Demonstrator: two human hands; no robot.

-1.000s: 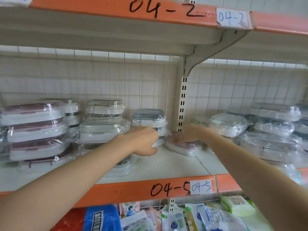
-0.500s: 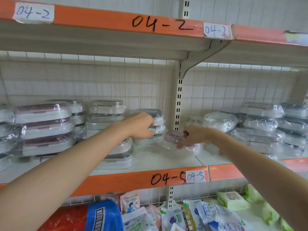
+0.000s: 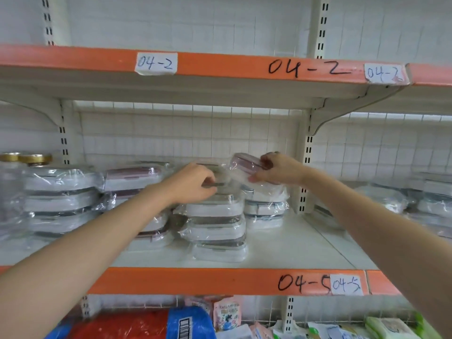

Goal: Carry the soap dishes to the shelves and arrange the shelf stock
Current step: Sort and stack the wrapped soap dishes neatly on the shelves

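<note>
Since a second ago the pink-lidded soap dish (image 3: 247, 165) is up off the shelf board (image 3: 293, 243), where it lay low by the upright post (image 3: 305, 172), and now rides tilted at the height of the stack tops. The left hand (image 3: 193, 183) has climbed too, from the side of a stack to the top of the middle stack (image 3: 217, 223). Going from nine o'clock across: wrapped grey and pink dishes stand stacked at nine; at centre the left fingers curl down over the top dish of the middle stack, seemingly pinching its edge or wrapping; just toward three, the right hand (image 3: 274, 168) has its fingers closed round the wrapped pink dish, above the shorter stack (image 3: 265, 206) beside the post. My reading is that the stray dish is about to join a stack, the left hand steadying it, though loose film could slip.
</note>
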